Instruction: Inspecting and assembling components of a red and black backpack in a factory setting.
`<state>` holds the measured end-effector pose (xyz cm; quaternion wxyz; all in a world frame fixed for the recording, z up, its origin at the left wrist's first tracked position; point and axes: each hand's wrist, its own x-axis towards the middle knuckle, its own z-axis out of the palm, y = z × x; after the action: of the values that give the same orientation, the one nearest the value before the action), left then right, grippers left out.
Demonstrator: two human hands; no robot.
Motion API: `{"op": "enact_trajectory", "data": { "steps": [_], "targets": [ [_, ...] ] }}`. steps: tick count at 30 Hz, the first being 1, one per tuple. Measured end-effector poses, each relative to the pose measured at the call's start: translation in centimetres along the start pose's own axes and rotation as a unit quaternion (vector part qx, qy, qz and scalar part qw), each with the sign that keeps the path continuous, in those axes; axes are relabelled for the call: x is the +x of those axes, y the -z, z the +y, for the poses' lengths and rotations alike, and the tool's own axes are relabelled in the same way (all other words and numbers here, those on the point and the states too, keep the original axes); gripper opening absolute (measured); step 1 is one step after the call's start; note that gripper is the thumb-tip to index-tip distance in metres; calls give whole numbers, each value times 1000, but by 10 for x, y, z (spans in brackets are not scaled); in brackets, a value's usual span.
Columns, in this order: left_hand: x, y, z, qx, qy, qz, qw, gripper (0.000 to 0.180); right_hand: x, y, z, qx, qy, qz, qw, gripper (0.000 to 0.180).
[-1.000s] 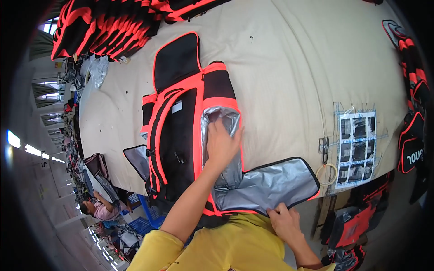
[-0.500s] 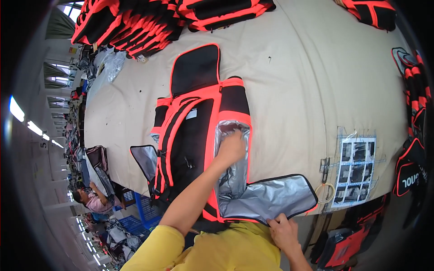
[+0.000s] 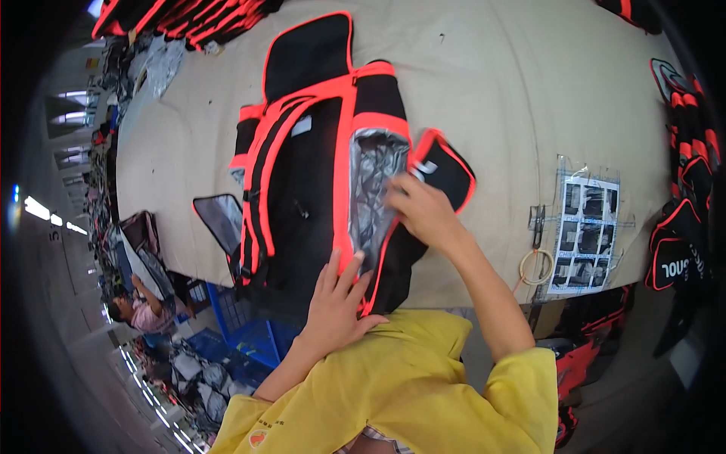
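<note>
A black backpack (image 3: 318, 204) with neon-orange trim lies on the table, straps upward and its top flap (image 3: 310, 57) folded out away from me. Along its right side a compartment with silver lining (image 3: 370, 174) gapes. The black side flap (image 3: 446, 178) of that compartment is raised, its outer face showing. My right hand (image 3: 425, 212) grips the flap's edge beside the opening, fingertips curled and slightly blurred. My left hand (image 3: 338, 303) lies with fingers spread on the near end of the bag, by the compartment's lower corner.
A stack of similar black-and-orange bags (image 3: 197, 23) stands at the far left. A picture sheet (image 3: 586, 234) is taped to the table's right side, beside a tape-like ring (image 3: 535, 266). More bags hang (image 3: 681, 242) at the right edge. A seated person (image 3: 147, 306) works at the left.
My right hand has moved from the near flap corner up to the compartment opening, raising the flap. My left hand has left the compartment's inside for the bag's near end. The view has shifted.
</note>
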<state>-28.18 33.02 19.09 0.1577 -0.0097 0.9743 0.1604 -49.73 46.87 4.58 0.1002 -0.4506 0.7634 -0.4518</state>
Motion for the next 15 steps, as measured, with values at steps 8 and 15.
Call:
{"op": "enact_trajectory", "data": {
  "steps": [8,15],
  "targets": [
    [-69,7,-31,-48,4,55,997,87,14,-58,-28,-20,-126,113,985,91],
    [-174,-5,-126,-5,69,155,985,93,-129,-94,-77,-24,-276,160,947,62]
  ]
}}
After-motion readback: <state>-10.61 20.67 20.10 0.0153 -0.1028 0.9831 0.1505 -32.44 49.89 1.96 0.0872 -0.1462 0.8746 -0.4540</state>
